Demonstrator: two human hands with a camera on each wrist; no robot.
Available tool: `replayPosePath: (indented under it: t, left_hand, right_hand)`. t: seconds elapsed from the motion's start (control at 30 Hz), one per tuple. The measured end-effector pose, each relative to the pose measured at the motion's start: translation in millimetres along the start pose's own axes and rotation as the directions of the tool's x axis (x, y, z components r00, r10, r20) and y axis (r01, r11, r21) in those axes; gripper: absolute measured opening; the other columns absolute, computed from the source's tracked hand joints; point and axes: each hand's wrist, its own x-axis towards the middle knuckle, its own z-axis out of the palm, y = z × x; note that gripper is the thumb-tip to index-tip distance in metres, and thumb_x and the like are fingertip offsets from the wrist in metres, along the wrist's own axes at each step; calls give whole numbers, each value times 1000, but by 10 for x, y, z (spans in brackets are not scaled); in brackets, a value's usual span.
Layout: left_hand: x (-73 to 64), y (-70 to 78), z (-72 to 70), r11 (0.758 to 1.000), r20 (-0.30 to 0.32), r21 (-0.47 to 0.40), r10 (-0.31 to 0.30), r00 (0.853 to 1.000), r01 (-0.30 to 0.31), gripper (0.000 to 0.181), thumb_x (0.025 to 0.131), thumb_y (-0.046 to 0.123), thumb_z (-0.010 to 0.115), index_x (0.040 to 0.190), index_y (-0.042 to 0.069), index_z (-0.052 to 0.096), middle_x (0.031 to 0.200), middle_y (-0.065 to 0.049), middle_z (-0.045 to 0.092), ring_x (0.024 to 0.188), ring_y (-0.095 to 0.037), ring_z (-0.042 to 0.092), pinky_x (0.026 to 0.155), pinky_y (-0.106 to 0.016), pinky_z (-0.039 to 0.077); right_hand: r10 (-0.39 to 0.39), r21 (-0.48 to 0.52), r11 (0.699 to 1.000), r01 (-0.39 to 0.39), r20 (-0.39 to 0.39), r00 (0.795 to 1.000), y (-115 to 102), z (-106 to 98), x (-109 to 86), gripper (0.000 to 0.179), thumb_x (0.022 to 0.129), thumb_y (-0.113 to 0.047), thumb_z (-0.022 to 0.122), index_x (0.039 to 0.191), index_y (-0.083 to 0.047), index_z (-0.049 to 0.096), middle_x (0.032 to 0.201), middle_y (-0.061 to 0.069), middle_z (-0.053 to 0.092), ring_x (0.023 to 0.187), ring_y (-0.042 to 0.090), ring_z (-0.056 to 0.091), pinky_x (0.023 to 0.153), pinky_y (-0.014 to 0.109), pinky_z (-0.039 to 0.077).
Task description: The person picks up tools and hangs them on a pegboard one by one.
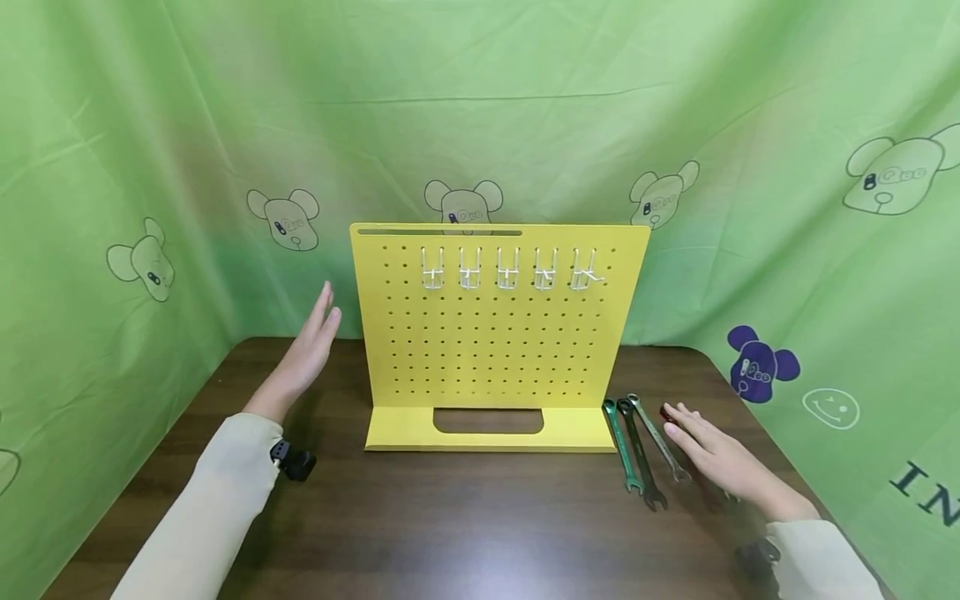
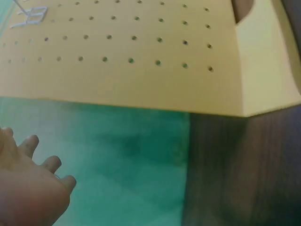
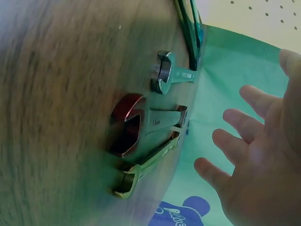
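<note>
My left hand is raised with straight fingers beside the left edge of a yellow pegboard and holds nothing. My right hand hovers palm down, fingers extended, over the wrenches at the right. A green wrench, a black wrench and a silver wrench lie side by side by the board's right foot. Under the right hand, mostly hidden in the head view, are a red wrench and a gold-coloured wrench, both plain in the right wrist view.
Several white wire hooks hang in a row near the pegboard's top. Its base, with a cut-out slot, stands on a dark wooden table. A green curtain with printed bear heads surrounds the table at the back and sides.
</note>
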Motion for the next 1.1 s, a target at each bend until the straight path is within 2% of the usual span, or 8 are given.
replayPosePath:
  t: [0.2, 0.4, 0.6, 0.77, 0.83, 0.93, 1.0, 1.1]
  left_hand:
    - [181, 158, 58, 997, -83, -57, 50, 995, -55, 70, 105, 56, 30, 160, 34, -7, 167, 2, 3, 151, -21, 3, 121, -52, 7]
    - [343, 301, 97, 994, -194, -70, 68, 979, -83, 66, 106, 51, 37, 162, 29, 9, 164, -3, 22, 149, -23, 21, 120, -46, 17]
    - [524, 490, 90, 985, -339, -113, 86, 937, -132, 54, 106, 36, 50, 155, 18, 36, 147, -13, 49, 133, -26, 49, 111, -39, 38]
    - [638, 646, 65, 980, -420, -129, 87, 903, -155, 45, 104, 24, 57, 147, 15, 48, 132, -14, 58, 119, -25, 57, 102, -35, 48]
    - [667, 684, 58, 979, -445, -126, 87, 891, -158, 42, 103, 20, 59, 144, 14, 52, 128, -14, 59, 117, -24, 57, 100, -34, 48]
    - [692, 724, 57, 979, -472, -125, 83, 878, -160, 39, 102, 17, 60, 141, 13, 55, 124, -13, 60, 111, -22, 58, 96, -33, 49]
    - [697, 742, 60, 979, -486, -127, 80, 871, -161, 38, 102, 17, 61, 139, 13, 56, 121, -12, 60, 107, -22, 59, 92, -33, 50]
    - [692, 761, 65, 978, -495, -140, 68, 866, -157, 36, 101, 17, 61, 138, 14, 58, 119, -10, 59, 103, -20, 58, 89, -32, 50]
  right_hand:
    - [-14, 22, 1000, 14, -12, 1000, -41, 6, -20, 61, 108, -38, 42, 151, 5, 36, 153, 36, 28, 137, 60, 23, 103, 74, 23]
    - [-33, 45, 998, 34, -32, 999, -76, 27, -68, 58, 108, -35, 45, 149, 5, 39, 151, 34, 34, 136, 59, 27, 103, 74, 26]
    - [-49, 63, 997, 52, -44, 998, -120, 65, -86, 53, 106, -33, 50, 145, 3, 47, 147, 33, 41, 134, 59, 30, 101, 74, 29]
    - [-72, 46, 996, 75, -69, 995, -132, 95, -83, 51, 105, -31, 53, 142, 4, 51, 143, 32, 46, 131, 56, 38, 98, 71, 35]
    - [-77, 27, 996, 80, -83, 994, -134, 103, -85, 49, 104, -30, 56, 140, 4, 53, 140, 30, 50, 125, 51, 47, 96, 67, 40]
    - [-56, 16, 998, 58, -89, 994, -146, 114, -84, 48, 101, -29, 62, 137, 3, 56, 122, 21, 64, 104, 33, 62, 84, 48, 51]
    - [-33, 23, 999, 36, -85, 996, -156, 125, -75, 48, 98, -28, 67, 135, 2, 58, 109, 11, 69, 89, 19, 63, 72, 36, 51]
    - [-2, 65, 998, 7, -74, 997, -188, 158, -43, 46, 94, -26, 72, 130, 2, 62, 99, 5, 72, 81, 11, 63, 63, 27, 50]
